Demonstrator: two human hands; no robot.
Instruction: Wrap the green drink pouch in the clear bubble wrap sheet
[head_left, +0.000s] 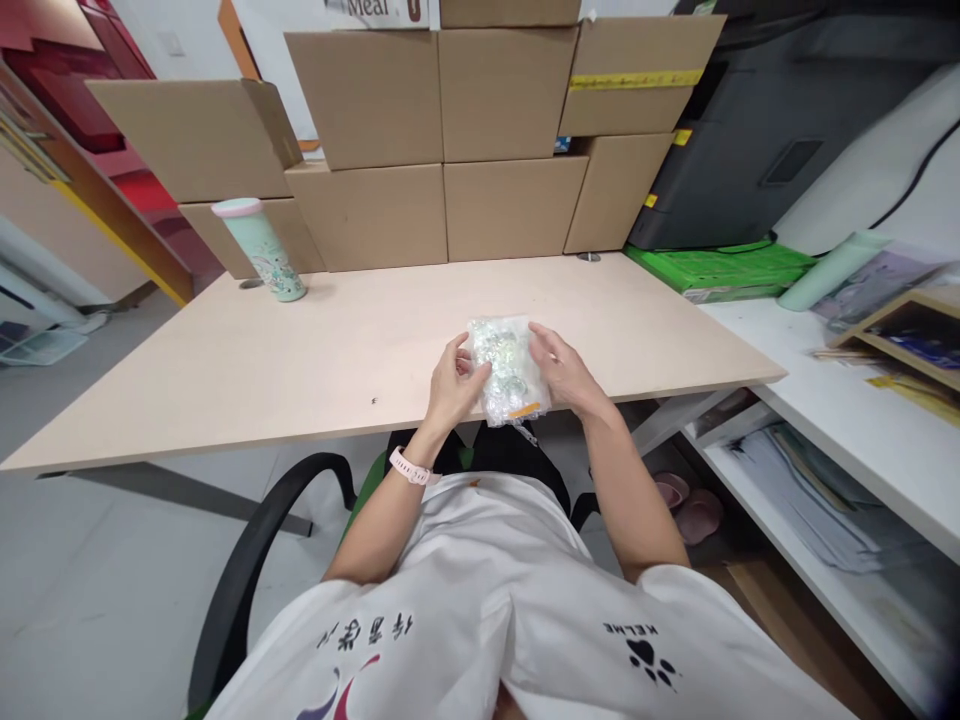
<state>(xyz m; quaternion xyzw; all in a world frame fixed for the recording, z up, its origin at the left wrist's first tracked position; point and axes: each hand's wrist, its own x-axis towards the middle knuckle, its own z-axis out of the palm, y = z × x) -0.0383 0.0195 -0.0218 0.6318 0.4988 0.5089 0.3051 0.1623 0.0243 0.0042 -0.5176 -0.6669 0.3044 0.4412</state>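
Observation:
A clear bubble-wrap packet (508, 365) with something pale green inside is held up at the front edge of the table (360, 345). An orange strip shows near its lower right corner. My left hand (452, 382) grips the packet's left side, thumb on the front and fingers curled behind. On the opposite side, my right hand (566, 370) has its fingers along the packet's right edge, partly hidden behind it. What exactly lies inside the wrap is too blurred to name.
Cardboard boxes (367, 215) are stacked along the back of the table. A mint tumbler with a pink lid (262, 250) stands at the back left. To the right are a green box (720, 268) and a white shelf unit (862, 400). A black chair armrest (232, 580) is at lower left.

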